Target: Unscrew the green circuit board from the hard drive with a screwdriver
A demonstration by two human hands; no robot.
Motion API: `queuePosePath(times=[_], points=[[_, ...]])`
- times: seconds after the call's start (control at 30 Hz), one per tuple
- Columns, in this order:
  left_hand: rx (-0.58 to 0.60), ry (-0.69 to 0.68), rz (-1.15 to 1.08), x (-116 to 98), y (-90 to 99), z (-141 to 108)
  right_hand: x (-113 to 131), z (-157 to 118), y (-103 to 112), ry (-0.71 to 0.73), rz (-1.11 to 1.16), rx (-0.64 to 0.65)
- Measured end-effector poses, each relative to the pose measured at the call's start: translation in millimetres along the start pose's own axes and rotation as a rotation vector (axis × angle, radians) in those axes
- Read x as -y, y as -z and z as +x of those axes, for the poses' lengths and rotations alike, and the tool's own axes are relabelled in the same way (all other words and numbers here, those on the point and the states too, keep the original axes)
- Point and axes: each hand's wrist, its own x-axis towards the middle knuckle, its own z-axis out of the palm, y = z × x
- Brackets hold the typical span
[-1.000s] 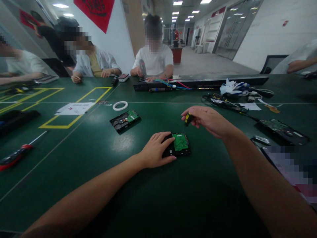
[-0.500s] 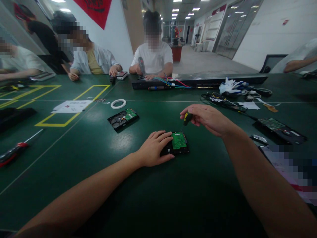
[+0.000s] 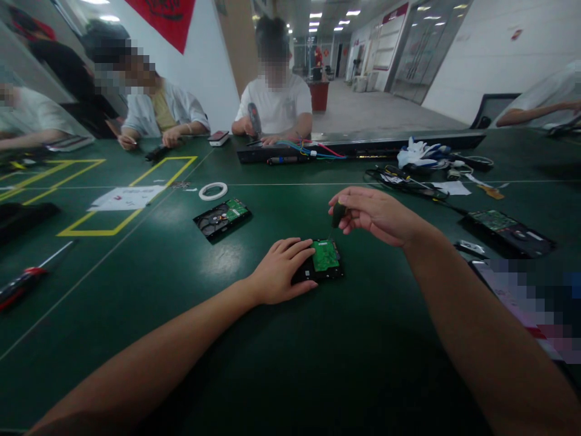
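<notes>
A black hard drive (image 3: 326, 276) with a green circuit board lies on the table in front of me. Across its left part rests my left hand (image 3: 282, 270), thumb along the near edge and fingers over the board's side, gripping the drive. My right hand (image 3: 370, 213) pinches the dark, yellow-marked handle of a small screwdriver (image 3: 337, 215). Its thin shaft points down to the far right corner of the board; whether the tip sits in a screw is too small to tell. Another opened hard drive (image 3: 222, 219) lies farther off to the left.
A white tape ring (image 3: 213, 192) and a paper sheet (image 3: 127, 198) lie beyond, left. A red-black screwdriver (image 3: 22, 284) is at far left. On the right are cables (image 3: 403, 183), white gloves (image 3: 422, 154) and another drive (image 3: 508, 233). Co-workers sit across the table.
The view has shifted slightly. The small screwdriver's handle has turned and tilts a little differently in my right hand. My left hand stays on the drive. A co-worker's hand at the left has moved leftward with a dark tool.
</notes>
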Motion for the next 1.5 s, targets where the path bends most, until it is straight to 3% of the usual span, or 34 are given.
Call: queuePosePath(times=[0.13, 0.3, 0.5, 0.63, 0.83, 1.17, 1.5], points=[[0.003, -0.002, 0.001, 0, -0.2, 0, 1, 0, 3, 0.051, -0.099, -0.025], [0.004, -0.001, -0.001, 0, 0.3, 0, 2, -1, 2, 0.08, -0.115, 0.052], [0.008, -0.003, -0.011, 0, 0.3, 0, -3, 4, 2, 0.14, -0.15, 0.016], [-0.002, -0.003, -0.005, 0, -0.6, 0, -6, 6, 1, 0.101, -0.061, -0.065], [-0.007, 0.0, -0.017, 0, -0.6, 0, -6, 4, -2, 0.051, 0.012, -0.012], [0.009, 0.0, -0.007, 0, 0.9, 0, -8, 9, 4, 0.134, -0.1, -0.049], [0.006, 0.003, -0.007, -1, 0.9, 0, -8, 5, -2, 0.069, 0.015, -0.063]])
